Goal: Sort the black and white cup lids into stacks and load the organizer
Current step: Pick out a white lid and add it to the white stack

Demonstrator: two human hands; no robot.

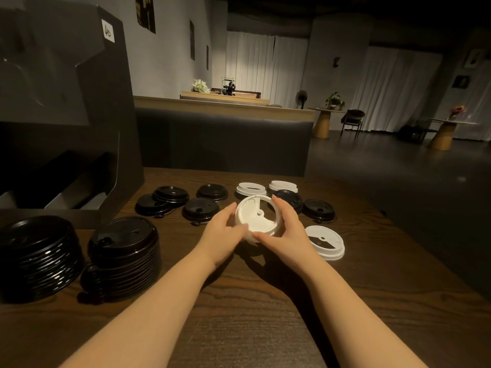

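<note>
Both hands grip a stack of white lids (256,216) at the table's middle, tilted toward me. My left hand (221,232) holds its left side and my right hand (285,229) its right side. Two tall stacks of black lids (125,251) (37,256) stand at the near left. Loose black lids (200,209) (170,195) (318,209) and white lids (325,241) (249,189) (283,185) lie scattered around. The black organizer (66,123) rises at the far left.
The dark wooden table (239,314) ends at its far edge just behind the lids, with a dark bench back (223,139) beyond. The table's right edge runs diagonally past the loose lids. Round tables and a chair stand far off.
</note>
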